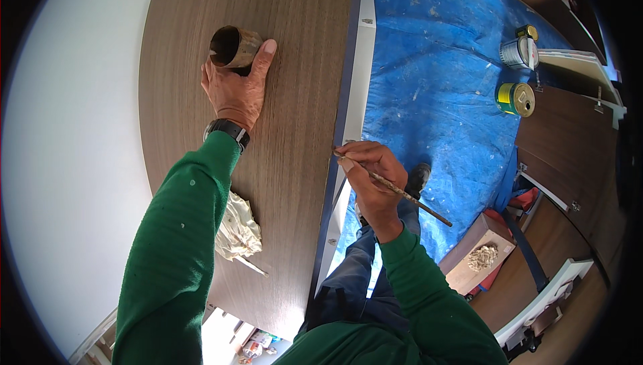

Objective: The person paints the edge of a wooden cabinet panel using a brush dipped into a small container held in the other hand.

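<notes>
My left hand (pixel 238 92) is closed around the near side of a small brown-stained can (pixel 246 49), its thumb on the right and fingers on the left. The can stands on a wood-grain panel (pixel 288 144), its dark opening showing. In my right hand (pixel 376 181) is a thin paintbrush (pixel 418 202) with a stained handle, pinched between thumb and fingers. Its tip reaches the panel's right edge (pixel 330 184), where my fingertips partly hide it. A crumpled cream cloth (pixel 239 228) lies on the panel beside my left forearm, with a thin pale stick poking out below it.
Blue sheeting (pixel 429 84) covers the floor to the right. On it sit a green and yellow tin (pixel 515 100), a grey tin (pixel 519 53) and a smaller one. Several hinged brown door panels (pixel 562 137) lie at the far right, near a box (pixel 475 251) with a crumpled rag.
</notes>
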Tool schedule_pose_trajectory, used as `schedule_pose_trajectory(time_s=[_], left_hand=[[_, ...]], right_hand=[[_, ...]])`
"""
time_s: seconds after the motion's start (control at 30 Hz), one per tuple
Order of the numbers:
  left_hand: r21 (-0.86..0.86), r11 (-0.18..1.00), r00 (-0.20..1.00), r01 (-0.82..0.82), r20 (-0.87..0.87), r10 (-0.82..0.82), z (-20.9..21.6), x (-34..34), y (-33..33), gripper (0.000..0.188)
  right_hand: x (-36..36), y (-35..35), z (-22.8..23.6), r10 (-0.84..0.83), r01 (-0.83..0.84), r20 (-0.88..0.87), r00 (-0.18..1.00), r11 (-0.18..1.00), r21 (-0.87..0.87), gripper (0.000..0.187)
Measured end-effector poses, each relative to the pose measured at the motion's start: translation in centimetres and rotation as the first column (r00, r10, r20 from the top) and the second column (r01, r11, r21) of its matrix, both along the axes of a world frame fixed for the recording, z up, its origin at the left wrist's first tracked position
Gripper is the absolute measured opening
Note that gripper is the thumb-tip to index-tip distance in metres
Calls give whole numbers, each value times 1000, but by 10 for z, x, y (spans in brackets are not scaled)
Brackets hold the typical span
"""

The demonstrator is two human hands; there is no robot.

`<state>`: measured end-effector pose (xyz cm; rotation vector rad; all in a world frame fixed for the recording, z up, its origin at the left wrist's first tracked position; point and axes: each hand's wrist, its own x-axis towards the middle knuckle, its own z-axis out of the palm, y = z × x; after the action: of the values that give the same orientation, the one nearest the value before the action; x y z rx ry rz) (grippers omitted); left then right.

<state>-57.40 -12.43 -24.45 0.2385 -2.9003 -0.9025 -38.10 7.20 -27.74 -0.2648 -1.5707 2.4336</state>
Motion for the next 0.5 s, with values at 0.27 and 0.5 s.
schedule_pose_trajectory(time_s=[0.27,0.5], left_hand=[[33,999,1000,-19,3,19,-5,0,-1,121],[47,998,999,-37,23,36,-5,0,-2,124]], right_hand=[[-30,0,0,-110,110,12,994,994,-13,10],[-40,1,2,-126,125,16,992,992,16,11]])
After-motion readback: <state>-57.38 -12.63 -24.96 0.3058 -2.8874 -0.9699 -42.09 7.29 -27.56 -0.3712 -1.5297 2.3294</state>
